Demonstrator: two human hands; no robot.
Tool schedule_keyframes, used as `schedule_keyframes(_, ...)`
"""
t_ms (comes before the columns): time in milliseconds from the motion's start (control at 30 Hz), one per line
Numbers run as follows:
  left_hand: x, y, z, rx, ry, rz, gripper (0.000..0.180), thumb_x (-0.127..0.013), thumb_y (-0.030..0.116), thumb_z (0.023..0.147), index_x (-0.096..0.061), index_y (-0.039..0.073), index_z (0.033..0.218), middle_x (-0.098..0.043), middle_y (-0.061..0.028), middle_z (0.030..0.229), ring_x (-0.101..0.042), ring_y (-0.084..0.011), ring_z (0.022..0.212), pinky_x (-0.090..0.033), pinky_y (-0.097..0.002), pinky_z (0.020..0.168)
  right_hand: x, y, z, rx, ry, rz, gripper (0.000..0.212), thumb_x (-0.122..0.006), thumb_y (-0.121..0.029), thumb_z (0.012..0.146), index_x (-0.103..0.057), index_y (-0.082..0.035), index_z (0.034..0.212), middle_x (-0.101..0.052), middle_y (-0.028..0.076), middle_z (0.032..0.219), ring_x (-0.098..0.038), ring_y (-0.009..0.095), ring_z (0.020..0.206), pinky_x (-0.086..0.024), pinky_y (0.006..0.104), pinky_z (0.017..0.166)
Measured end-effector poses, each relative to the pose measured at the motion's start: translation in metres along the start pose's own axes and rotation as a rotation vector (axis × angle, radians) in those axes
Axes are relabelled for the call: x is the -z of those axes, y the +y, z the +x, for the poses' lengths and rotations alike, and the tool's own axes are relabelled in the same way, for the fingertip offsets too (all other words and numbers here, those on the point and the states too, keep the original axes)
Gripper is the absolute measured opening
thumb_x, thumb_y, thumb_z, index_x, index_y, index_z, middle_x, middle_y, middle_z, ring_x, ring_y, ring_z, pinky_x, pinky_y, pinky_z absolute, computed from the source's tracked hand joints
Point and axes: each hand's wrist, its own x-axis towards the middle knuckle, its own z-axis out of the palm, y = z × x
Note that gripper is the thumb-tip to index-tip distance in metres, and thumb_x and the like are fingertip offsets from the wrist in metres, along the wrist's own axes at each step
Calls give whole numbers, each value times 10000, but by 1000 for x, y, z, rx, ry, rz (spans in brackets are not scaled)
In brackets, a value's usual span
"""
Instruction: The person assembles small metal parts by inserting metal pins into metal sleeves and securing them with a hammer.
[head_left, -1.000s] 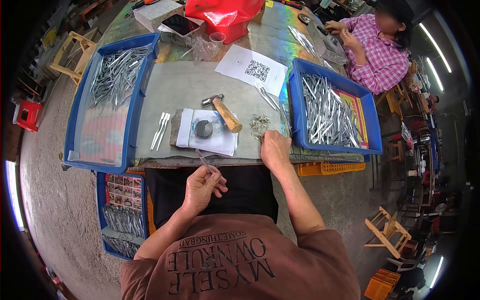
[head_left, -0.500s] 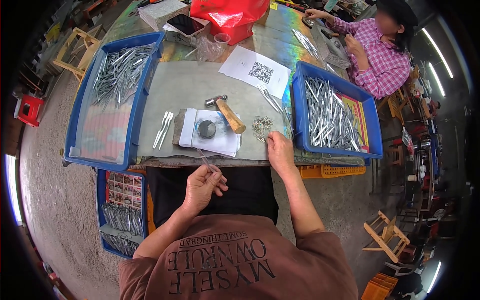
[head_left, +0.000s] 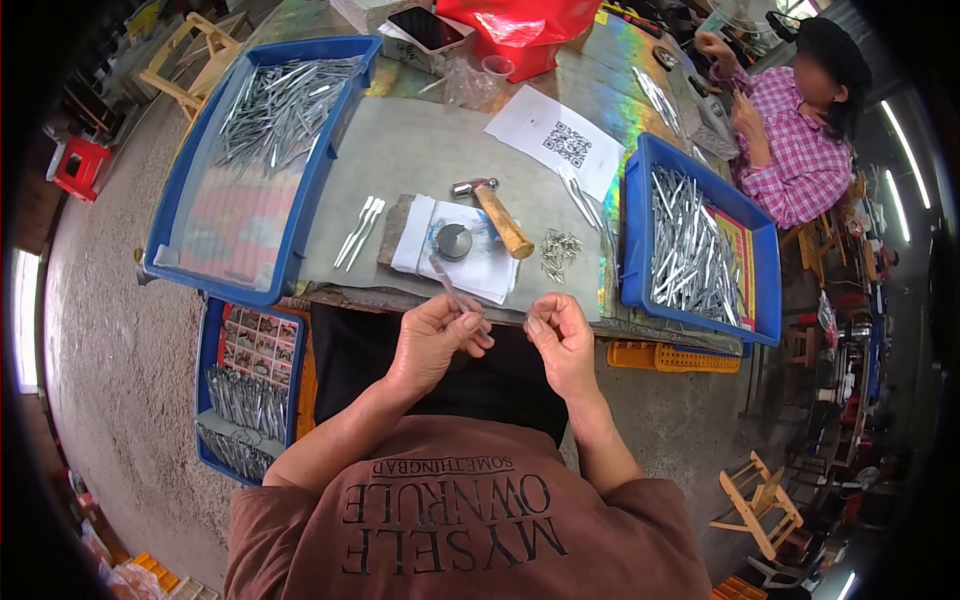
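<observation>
My left hand (head_left: 436, 338) pinches a slender metal strip (head_left: 446, 281) at the near edge of the table, its far end tilted up toward a dark round metal block (head_left: 454, 242). Just to its right, my right hand (head_left: 562, 338) is closed with thumb and fingertips together; whatever sits between them is too small to name. Beyond that hand lies a little heap of small metal pins (head_left: 561, 256). The round block stands on white paper sheets (head_left: 415, 244) over a flat slab. A hammer (head_left: 497, 222) with a wooden handle rests across the papers.
Blue trays of slender metal pieces stand left (head_left: 292, 236) and right (head_left: 632, 252). A few pieces (head_left: 360, 232) lie left of the papers. A printed sheet (head_left: 522, 120), a red bag (head_left: 512, 28) and a phone (head_left: 426, 27) are farther back. Another person (head_left: 800, 160) sits at the far right.
My right hand has left the pin heap, coming back toward my left hand with its fingers pinched. My left hand still holds the metal strip. The whole view has shifted slightly.
</observation>
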Motion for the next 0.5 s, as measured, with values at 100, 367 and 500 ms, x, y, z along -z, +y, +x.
schedule_keyframes(100,-3,3,-1,-4,4,-38,126,-507,87,822,-509,-12,899,-574,-88,769,-576,-145,656,-483,-218,553,-14,-5,-6,-15,-54,44,142,-475,3,820,-419,-32,946,-439,-20,765,-410,34,675,-351,161,605)
schedule_keyframes(367,-5,6,-1,-44,59,-177,124,-514,114,823,-507,1,874,-577,-90,778,-564,-135,651,-479,-223,556,-29,-5,-7,-45,-104,40,126,-482,-2,821,-411,-31,921,-434,-24,749,-407,24,663,-347,158,586)
schedule_keyframes(500,-5,6,-2,-56,58,-198,127,-517,116,822,-507,2,877,-577,-88,774,-559,-129,641,-476,-219,555,-31,-5,-7,-68,-106,32,127,-486,-4,820,-410,-31,917,-434,-25,729,-404,22,653,-343,153,572)
